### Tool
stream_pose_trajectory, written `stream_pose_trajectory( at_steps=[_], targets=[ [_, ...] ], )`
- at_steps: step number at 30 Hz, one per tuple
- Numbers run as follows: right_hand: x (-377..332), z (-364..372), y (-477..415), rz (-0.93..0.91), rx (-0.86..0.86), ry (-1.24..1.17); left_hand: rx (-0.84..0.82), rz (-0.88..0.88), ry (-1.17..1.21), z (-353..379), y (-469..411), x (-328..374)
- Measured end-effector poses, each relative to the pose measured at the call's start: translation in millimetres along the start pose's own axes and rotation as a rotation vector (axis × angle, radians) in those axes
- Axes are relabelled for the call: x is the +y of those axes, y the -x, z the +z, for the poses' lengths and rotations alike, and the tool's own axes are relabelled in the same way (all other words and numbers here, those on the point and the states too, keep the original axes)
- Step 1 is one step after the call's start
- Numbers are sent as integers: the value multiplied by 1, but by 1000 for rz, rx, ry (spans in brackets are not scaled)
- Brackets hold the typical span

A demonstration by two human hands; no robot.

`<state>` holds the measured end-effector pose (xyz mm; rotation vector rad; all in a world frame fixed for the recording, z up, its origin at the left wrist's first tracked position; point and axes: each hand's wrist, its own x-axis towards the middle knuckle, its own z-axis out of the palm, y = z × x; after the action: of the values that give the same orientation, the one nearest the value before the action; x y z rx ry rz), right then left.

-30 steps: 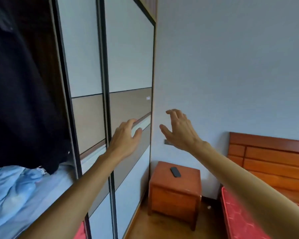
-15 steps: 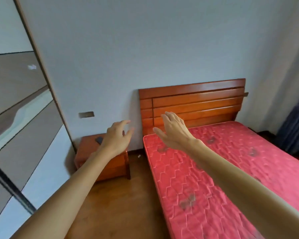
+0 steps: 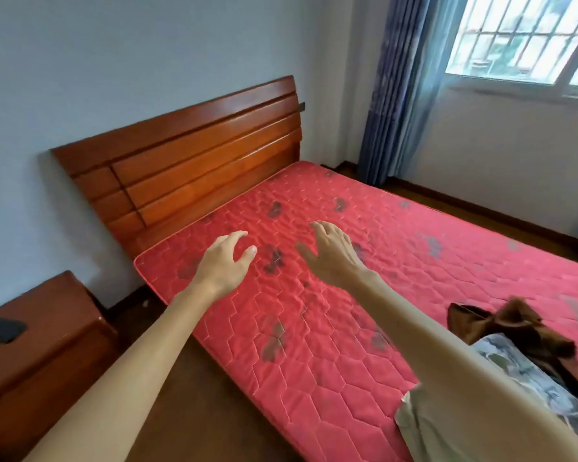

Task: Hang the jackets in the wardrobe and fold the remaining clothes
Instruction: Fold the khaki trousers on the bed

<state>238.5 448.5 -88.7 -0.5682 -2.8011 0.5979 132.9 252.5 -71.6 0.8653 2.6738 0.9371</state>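
The left hand [image 3: 222,261] and the right hand [image 3: 331,255] reach out side by side at mid-frame, fingers loosely spread and curved, holding nothing, over the red quilted mattress [image 3: 314,355]. At the lower right of the frame the remaining clothes lie heaped on it: a brown garment [image 3: 511,328], a patterned grey one [image 3: 521,371] and a pale one [image 3: 414,418]. A wooden headboard [image 3: 187,161] stands behind the mattress, a nightstand [image 3: 30,361] at the lower left, and a blue curtain [image 3: 397,78] and a barred window [image 3: 521,38] at the upper right.
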Motion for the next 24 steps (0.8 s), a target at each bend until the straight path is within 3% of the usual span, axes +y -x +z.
stream_pose_trajectory(
  at_steps=[12, 18, 24],
  targets=[
    [144, -9, 68, 400, 88, 76, -372, 215, 50, 140, -65, 75],
    [222, -23, 138, 608, 148, 68, -524, 328, 28, 226, -50, 134],
    [306, -20, 219, 805, 103, -20, -675, 360, -3, 325, -9, 182]
  ],
)
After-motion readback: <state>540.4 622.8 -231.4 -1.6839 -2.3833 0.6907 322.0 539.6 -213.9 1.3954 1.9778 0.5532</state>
